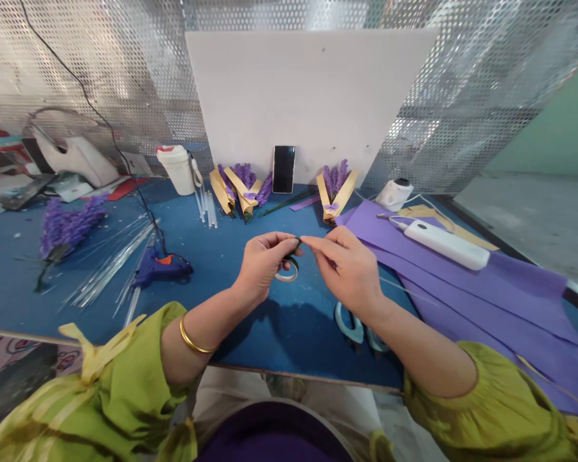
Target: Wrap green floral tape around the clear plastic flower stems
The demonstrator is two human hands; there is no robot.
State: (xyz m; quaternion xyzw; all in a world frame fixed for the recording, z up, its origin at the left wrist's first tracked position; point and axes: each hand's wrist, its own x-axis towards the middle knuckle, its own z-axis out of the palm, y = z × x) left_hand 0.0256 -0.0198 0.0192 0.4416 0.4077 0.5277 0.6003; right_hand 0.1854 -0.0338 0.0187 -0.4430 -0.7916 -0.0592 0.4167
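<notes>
The left hand [259, 264] pinches the tape [288, 278] above the table [279, 327], with blue surface reaching to the front edge. The right hand [350, 266] touches near the left thumb; its grip I can't quite tell. Scissors [347, 326] lie below, near that edge.

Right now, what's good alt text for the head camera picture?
The left hand holds a small tape roll above a blue table, the right hand close to its fingertips. Behind them are a phone and wrapped purple flowers; purple sheets lie to the right.
</notes>
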